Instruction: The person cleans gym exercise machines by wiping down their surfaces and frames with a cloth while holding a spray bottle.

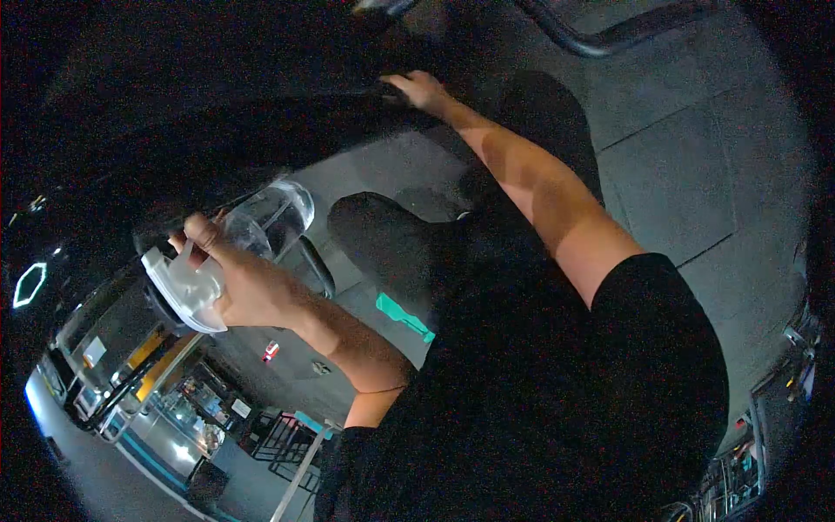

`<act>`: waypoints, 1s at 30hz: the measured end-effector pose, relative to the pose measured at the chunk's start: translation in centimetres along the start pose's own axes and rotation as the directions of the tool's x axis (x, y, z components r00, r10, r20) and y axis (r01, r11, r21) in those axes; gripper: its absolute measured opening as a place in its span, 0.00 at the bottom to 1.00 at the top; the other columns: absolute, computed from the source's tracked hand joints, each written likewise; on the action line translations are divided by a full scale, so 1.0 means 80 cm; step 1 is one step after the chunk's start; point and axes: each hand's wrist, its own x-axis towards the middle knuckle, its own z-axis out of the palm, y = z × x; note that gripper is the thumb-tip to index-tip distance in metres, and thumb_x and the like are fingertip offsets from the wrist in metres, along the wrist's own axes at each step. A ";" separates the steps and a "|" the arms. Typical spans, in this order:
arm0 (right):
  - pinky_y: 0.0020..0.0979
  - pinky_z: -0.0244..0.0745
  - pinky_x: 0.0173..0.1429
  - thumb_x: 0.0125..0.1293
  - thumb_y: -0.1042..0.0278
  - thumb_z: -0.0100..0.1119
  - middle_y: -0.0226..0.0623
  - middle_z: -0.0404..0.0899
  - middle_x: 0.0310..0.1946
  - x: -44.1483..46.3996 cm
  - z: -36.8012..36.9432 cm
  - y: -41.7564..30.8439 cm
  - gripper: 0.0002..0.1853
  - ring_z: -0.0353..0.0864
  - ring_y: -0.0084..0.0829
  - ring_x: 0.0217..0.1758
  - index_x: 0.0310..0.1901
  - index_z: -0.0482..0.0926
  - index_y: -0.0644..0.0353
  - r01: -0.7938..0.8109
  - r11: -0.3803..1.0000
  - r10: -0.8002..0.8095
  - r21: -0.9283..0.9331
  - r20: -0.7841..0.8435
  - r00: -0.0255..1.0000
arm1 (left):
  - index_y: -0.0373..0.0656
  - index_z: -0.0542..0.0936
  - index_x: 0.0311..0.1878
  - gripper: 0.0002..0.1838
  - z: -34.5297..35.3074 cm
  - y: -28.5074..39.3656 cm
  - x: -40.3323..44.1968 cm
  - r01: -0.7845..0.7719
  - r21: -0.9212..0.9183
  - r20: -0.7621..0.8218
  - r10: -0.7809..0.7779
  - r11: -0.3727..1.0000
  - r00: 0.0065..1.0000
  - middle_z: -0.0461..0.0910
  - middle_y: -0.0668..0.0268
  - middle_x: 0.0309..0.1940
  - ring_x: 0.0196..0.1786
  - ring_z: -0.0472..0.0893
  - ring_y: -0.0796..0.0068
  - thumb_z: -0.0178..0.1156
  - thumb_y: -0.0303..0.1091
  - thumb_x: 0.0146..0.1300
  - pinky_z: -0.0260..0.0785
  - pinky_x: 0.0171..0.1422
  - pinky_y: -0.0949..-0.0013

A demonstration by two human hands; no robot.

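Note:
My left hand (252, 283) is wrapped round the neck of a spray bottle (277, 209). The bottle has a clear body and a whitish trigger head (187, 291), and it lies tilted in my grip beside a glossy dark panel (209, 148) that looks like a vehicle's bodywork. Stretched out farther up, my right hand (424, 94) is at the lower edge of this panel, its fingers curled. Something dark is under those fingers, but the shadow hides what it is.
My bent knees are close under the panel. On the grey tiled floor (670, 165) lies a teal strip (404, 317). A thick black tube (583, 42) crosses the top right. Workshop racks (283, 444) and lights appear at lower left. A hexagonal light (30, 285) reflects in the panel.

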 end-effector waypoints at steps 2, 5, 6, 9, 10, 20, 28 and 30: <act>0.43 0.71 0.32 0.68 0.30 0.54 0.32 0.72 0.14 -0.089 -0.011 -0.143 0.36 0.74 0.32 0.20 0.25 0.85 0.62 0.294 0.884 -0.284 0.363 -0.081 0.955 | 0.28 0.80 0.53 0.27 0.005 -0.001 0.000 0.027 -0.038 -0.023 -0.028 0.999 0.999 0.85 0.59 0.40 0.41 0.83 0.75 0.72 0.46 0.64 0.75 0.50 0.72; 0.40 0.75 0.34 0.70 0.33 0.54 0.38 0.81 0.20 -0.187 -0.030 -0.317 0.32 0.83 0.36 0.26 0.33 0.85 0.60 0.528 0.813 -0.516 0.246 -0.116 0.849 | 0.28 0.80 0.56 0.27 0.001 -0.018 0.009 0.071 -0.034 -0.034 -0.072 0.997 0.997 0.84 0.55 0.52 0.47 0.84 0.68 0.71 0.43 0.65 0.78 0.54 0.66; 0.40 0.77 0.34 0.71 0.37 0.56 0.41 0.83 0.21 -0.199 -0.022 -0.338 0.28 0.85 0.38 0.27 0.36 0.85 0.60 0.715 0.660 -0.661 0.232 -0.273 0.699 | 0.28 0.79 0.58 0.28 -0.003 -0.021 0.011 0.073 0.100 -0.070 -0.066 0.992 0.995 0.84 0.54 0.54 0.49 0.84 0.67 0.71 0.42 0.65 0.78 0.56 0.65; 0.40 0.78 0.38 0.72 0.49 0.58 0.44 0.83 0.25 -0.183 -0.001 -0.315 0.21 0.86 0.40 0.30 0.39 0.84 0.62 0.900 0.401 -0.690 0.173 -0.589 0.421 | 0.28 0.77 0.60 0.28 -0.020 -0.047 0.020 -0.071 -0.007 -0.003 0.071 0.997 0.997 0.81 0.51 0.58 0.51 0.84 0.65 0.70 0.39 0.65 0.79 0.58 0.65; 0.39 0.79 0.42 0.72 0.53 0.59 0.44 0.85 0.29 -0.177 -0.012 -0.290 0.18 0.86 0.40 0.34 0.41 0.84 0.63 0.737 0.599 -0.626 0.313 -0.391 0.675 | 0.26 0.77 0.58 0.25 -0.014 -0.041 0.017 -0.049 0.032 -0.038 0.050 0.998 0.998 0.80 0.49 0.60 0.50 0.84 0.65 0.68 0.37 0.66 0.80 0.57 0.65; 0.46 0.74 0.55 0.69 0.37 0.55 0.53 0.86 0.39 -0.033 -0.035 0.006 0.34 0.85 0.43 0.43 0.50 0.84 0.68 -0.254 0.966 0.245 -0.051 -0.140 0.959 | 0.41 0.63 0.57 0.34 -0.029 -0.009 0.014 0.180 -0.335 0.490 -0.008 -0.925 0.872 0.59 0.62 0.51 0.65 0.57 0.57 0.73 0.35 0.53 0.41 0.79 0.51; 0.48 0.80 0.52 0.70 0.42 0.51 0.49 0.86 0.48 0.047 -0.044 0.003 0.27 0.86 0.56 0.46 0.49 0.86 0.59 0.100 0.951 0.039 -0.293 0.435 0.900 | 0.44 0.66 0.62 0.33 -0.030 0.009 0.007 0.003 -0.327 0.352 -0.119 -0.945 0.928 0.61 0.60 0.54 0.66 0.58 0.54 0.70 0.31 0.55 0.42 0.78 0.48; 0.46 0.78 0.57 0.72 0.44 0.52 0.49 0.85 0.52 0.093 -0.028 0.024 0.26 0.84 0.51 0.51 0.55 0.83 0.59 0.143 0.940 0.023 -0.311 0.474 0.880 | 0.45 0.66 0.65 0.35 -0.041 0.003 0.011 0.065 -0.364 0.350 -0.072 -0.929 0.934 0.62 0.58 0.56 0.67 0.57 0.55 0.70 0.29 0.54 0.44 0.76 0.46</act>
